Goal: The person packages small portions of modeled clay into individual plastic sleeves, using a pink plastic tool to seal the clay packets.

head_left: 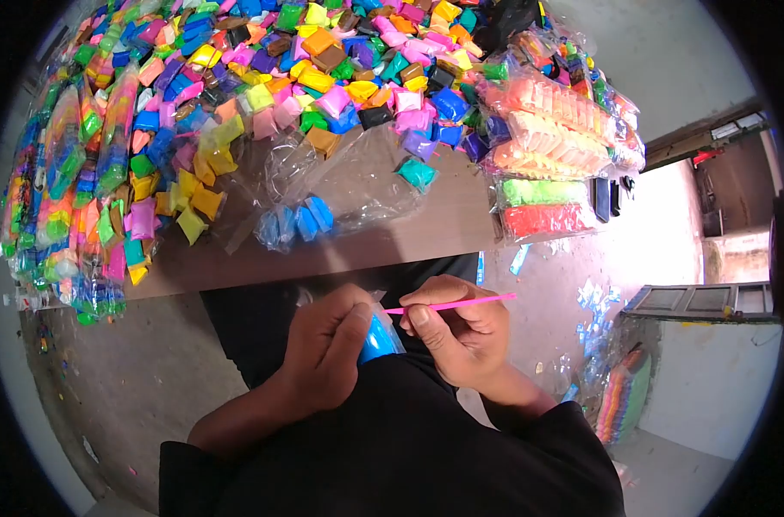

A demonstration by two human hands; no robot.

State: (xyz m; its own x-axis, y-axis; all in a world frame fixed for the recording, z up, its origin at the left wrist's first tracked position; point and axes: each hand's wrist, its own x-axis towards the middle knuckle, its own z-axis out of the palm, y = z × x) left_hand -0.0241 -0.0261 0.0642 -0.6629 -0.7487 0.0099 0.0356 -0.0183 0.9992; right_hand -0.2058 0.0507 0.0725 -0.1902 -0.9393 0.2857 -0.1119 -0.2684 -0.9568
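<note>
My left hand (327, 349) is closed around a small clear packet with bright blue contents (378, 339), held close to my body below the table edge. Between the thumb and fingers of my right hand (462, 334) is a thin pink plastic stick (474, 302). One end of the stick meets the packet near my left thumb, but whether it goes inside is hidden. On the table ahead lies a large clear plastic bag (366, 194) with several blue packets (306, 220) at its lower left. A teal packet (417, 174) lies by the bag's right side.
A heap of many-coloured packets (323, 60) covers the back of the table (443, 220). Long filled bags (64, 198) line its left side. Bags of peach packets (551, 125) and green and red packets (547, 207) sit at right. Blue scraps (594, 310) litter the floor.
</note>
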